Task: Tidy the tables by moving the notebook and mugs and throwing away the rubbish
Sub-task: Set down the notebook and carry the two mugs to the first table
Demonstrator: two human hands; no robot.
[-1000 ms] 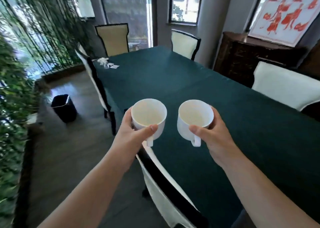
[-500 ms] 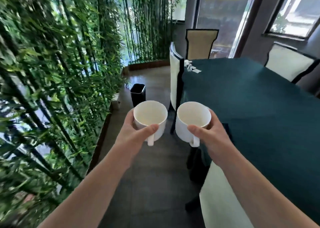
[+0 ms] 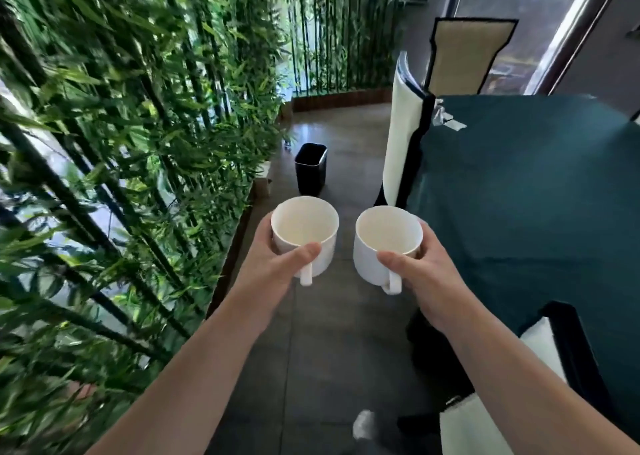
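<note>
left hand (image 3: 277,267) wrapped round one white mug (image 3: 304,236), thumb across the near wall above the handle; right hand (image 3: 420,274) clamped the same way on the second mug (image 3: 388,243). both mugs upright, empty as far as can be seen, carried side by side and apart over the dark floor (image 3: 311,350), off the table (image 3: 536,195) which lies to the right.

looks like the mug-moving step, mid carry, walking along the gap between table and plants. next move calls for keeping both mugs level, finding a place to set them down, then coming back for the rubbish. no notebook in view; destination not in view either.

white scraps of rubbish (image 3: 446,118) on the far left corner of the green cloth, not yet cleared. black bin (image 3: 310,169) on the floor ahead, near the plant bed, well apart from the scraps.

wall of bamboo plants (image 3: 121,143) close on the left, leaves reaching toward the path. white chair (image 3: 401,136) pushed against the table edge ahead on the right, another chair back (image 3: 561,350) close by the right forearm: narrow passage, elbows likely to brush either side. bin also partly in the walking line.
</note>
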